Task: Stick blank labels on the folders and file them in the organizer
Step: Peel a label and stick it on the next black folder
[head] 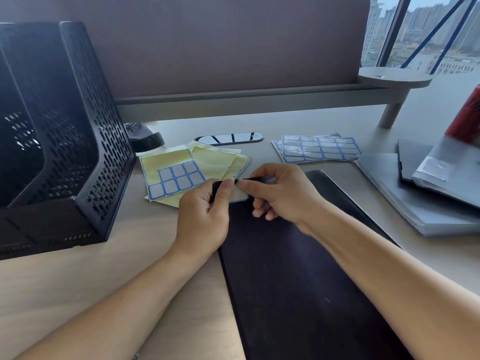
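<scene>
A black folder (298, 276) lies on the desk in front of me, its far end under both hands. My left hand (205, 216) grips the folder's top left corner, with its thumb on a white blue-edged label (240, 196) there. My right hand (283, 193) pinches the folder's top edge just right of the label. A yellow backing sheet (171, 178) with several blue-edged labels left lies behind my left hand. The black mesh organizer (59, 141) stands at the left.
Full label sheets (319, 149) lie at the back centre-right. A stack of grey and black folders (426, 183) fills the right side, with a red object (467, 118) behind it. A dark oval cable cover (231, 138) and a grey shelf rail (246, 100) sit at the back.
</scene>
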